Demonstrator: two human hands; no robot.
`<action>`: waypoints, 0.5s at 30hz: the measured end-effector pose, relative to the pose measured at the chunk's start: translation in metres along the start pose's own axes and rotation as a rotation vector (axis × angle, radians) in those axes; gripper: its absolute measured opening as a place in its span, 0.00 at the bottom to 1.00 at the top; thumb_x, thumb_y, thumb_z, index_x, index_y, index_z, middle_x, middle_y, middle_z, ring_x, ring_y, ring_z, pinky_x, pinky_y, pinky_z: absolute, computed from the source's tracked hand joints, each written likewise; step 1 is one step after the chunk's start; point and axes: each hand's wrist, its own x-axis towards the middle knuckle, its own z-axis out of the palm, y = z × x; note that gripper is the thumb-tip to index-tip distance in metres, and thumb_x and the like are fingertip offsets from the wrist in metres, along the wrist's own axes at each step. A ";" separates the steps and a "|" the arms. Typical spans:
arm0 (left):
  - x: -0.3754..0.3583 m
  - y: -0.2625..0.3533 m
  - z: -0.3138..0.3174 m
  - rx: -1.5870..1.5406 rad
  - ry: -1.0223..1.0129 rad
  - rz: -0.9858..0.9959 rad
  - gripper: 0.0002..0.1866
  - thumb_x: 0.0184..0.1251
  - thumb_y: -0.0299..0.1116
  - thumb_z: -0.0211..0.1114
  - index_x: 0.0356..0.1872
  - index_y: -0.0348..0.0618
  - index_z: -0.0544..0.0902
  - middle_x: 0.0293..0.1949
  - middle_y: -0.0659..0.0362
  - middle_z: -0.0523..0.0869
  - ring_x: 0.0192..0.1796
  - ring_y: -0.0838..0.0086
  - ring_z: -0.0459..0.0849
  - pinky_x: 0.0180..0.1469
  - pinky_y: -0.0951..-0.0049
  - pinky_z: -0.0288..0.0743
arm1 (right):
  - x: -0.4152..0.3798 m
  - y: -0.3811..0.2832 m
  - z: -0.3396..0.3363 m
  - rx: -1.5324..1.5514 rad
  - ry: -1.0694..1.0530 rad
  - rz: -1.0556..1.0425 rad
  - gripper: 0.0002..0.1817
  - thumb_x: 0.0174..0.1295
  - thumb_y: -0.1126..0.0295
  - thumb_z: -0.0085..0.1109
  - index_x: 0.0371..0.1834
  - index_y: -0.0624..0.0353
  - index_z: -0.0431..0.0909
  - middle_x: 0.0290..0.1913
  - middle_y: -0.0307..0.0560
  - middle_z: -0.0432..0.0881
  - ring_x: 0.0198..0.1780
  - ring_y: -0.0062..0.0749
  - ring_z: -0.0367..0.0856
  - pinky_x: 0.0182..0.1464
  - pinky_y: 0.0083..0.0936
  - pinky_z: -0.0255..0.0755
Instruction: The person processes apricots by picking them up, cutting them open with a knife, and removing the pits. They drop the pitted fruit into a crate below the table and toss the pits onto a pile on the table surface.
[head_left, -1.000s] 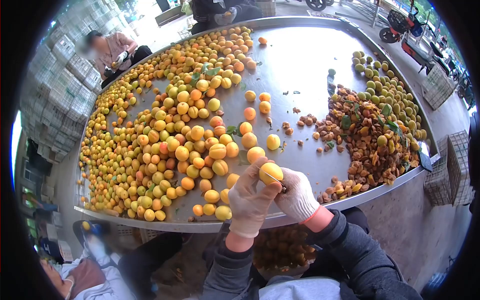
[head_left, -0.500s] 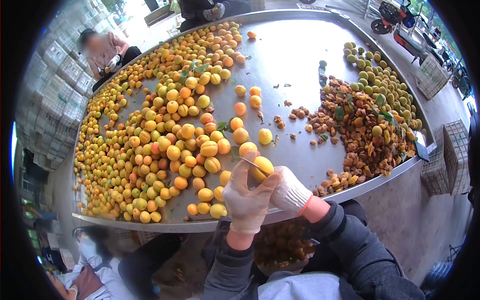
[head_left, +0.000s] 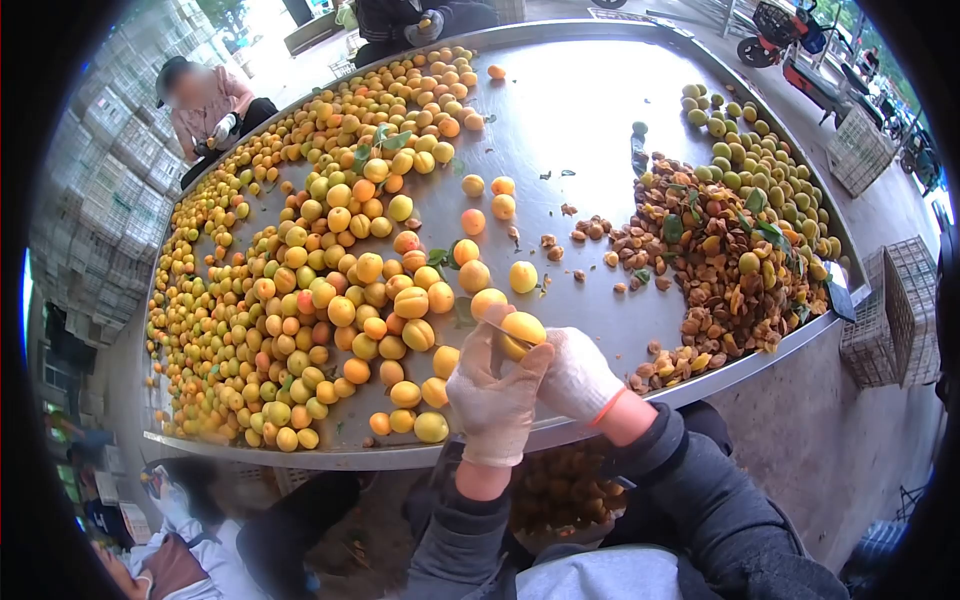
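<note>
Now both gloved hands, left hand (head_left: 495,400) and right hand (head_left: 578,378), are pinching one apricot (head_left: 522,330) above the metal table's (head_left: 600,140) near edge; splitting cleanly probably needs steady, opposed thumbs.

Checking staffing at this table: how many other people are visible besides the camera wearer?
3: one person at the far left edge, another at the far end, a third seated lower left. More may be hidden.
</note>
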 end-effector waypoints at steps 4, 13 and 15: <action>0.010 0.007 -0.015 -0.008 -0.072 -0.103 0.29 0.54 0.14 0.70 0.61 0.30 0.75 0.56 0.56 0.80 0.53 0.71 0.82 0.56 0.74 0.77 | 0.001 0.006 -0.010 0.274 -0.249 0.035 0.10 0.55 0.73 0.60 0.40 0.58 0.83 0.31 0.54 0.84 0.33 0.47 0.83 0.36 0.35 0.75; 0.014 0.002 -0.029 0.418 -0.076 0.290 0.22 0.64 0.21 0.56 0.60 0.31 0.75 0.49 0.48 0.84 0.50 0.66 0.85 0.55 0.70 0.77 | -0.005 -0.015 -0.039 0.514 0.087 -0.124 0.18 0.54 0.80 0.61 0.49 0.53 0.83 0.36 0.46 0.83 0.35 0.33 0.84 0.36 0.23 0.77; 0.007 0.001 -0.022 0.493 -0.109 0.199 0.21 0.65 0.25 0.59 0.59 0.33 0.76 0.48 0.47 0.84 0.48 0.65 0.85 0.53 0.67 0.77 | -0.009 -0.022 -0.038 0.097 0.078 -0.191 0.24 0.50 0.79 0.64 0.53 0.51 0.81 0.43 0.47 0.80 0.37 0.35 0.83 0.37 0.25 0.78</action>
